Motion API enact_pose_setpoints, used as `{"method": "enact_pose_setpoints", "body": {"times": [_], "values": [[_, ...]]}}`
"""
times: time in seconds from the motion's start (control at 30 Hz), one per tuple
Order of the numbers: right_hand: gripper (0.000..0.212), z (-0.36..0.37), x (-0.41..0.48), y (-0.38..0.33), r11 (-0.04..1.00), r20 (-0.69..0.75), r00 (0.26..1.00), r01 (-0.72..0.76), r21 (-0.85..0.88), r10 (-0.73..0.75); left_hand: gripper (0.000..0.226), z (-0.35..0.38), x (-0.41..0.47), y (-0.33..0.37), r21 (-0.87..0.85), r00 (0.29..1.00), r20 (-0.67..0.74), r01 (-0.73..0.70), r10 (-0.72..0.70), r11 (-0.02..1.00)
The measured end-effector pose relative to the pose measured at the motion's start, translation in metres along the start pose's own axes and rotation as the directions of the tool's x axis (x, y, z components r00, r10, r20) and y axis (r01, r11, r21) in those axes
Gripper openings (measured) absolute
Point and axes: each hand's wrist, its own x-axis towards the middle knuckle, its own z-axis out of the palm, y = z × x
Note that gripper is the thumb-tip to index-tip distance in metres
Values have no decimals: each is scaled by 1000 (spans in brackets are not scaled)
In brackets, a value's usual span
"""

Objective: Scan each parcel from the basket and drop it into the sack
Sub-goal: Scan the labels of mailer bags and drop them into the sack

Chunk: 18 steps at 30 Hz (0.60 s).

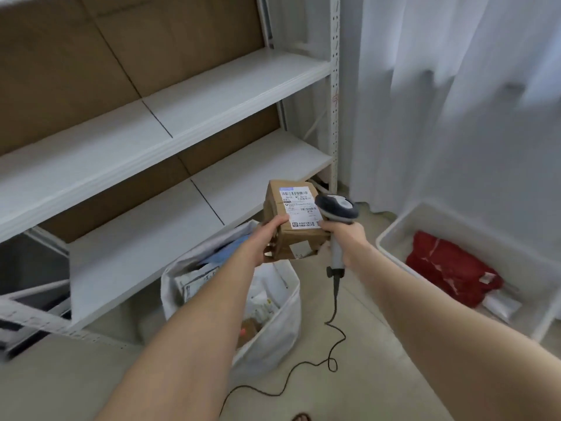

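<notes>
Both forearms reach forward from the bottom edge, and at their ends the hands are busy. The left hand grips the near left side of a brown cardboard parcel, thumb on top and fingers curled underneath, and holds it in the air with its white label facing up. The right hand is closed round the handle of a corded scanner, whose head sits just beside the label's right edge and tilts towards it. I judge this to be the scanning step: the parcel is out of the basket, which stands on the floor to the right with a red package lying in it, and it is not yet in the sack, which stands open directly below the parcel and already holds several items. Whether the scan has registered cannot be told. Next, the left hand needs only lower the parcel over the sack's mouth and let go, keeping clear of the cable hanging beside it.
</notes>
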Motion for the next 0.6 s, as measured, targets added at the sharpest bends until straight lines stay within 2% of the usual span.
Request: {"method": "enact_pose_setpoints", "body": {"times": [0.13, 0.2, 0.27, 0.33, 0.4, 0.5, 0.6], "values": [[17, 59, -3, 30, 998, 87, 996, -17, -53, 22, 55, -62, 1, -26, -2, 995, -94, 19, -19, 1000], [28, 79, 0, 45, 996, 104, 993, -45, -77, 53, 46, -85, 4, -39, 2, 988, -152, 12, -11, 1000], [33, 103, 4, 64, 992, 102, 990, -88, -91, 97, 56, -111, 14, -54, 26, 980, -199, 2, 4, 1000], [29, 123, 12, 85, 989, 91, 987, -128, -68, 134, 71, -136, 35, -72, 167, 976, -218, 18, 19, 986], [17, 136, 25, 110, 984, 43, 983, -179, -23, 180, 79, -155, 57, -87, 343, 984, -179, 48, 15, 938], [17, 141, 47, 146, 963, -101, 957, -267, 50, 270, 78, -160, 97, -106, 588, 997, -65, 8, 37, 809], [25, 133, 69, 182, 946, -210, 925, -292, 141, 316, 75, -141, 136, -117, 753, 997, 5, -51, 72, 656]]}}
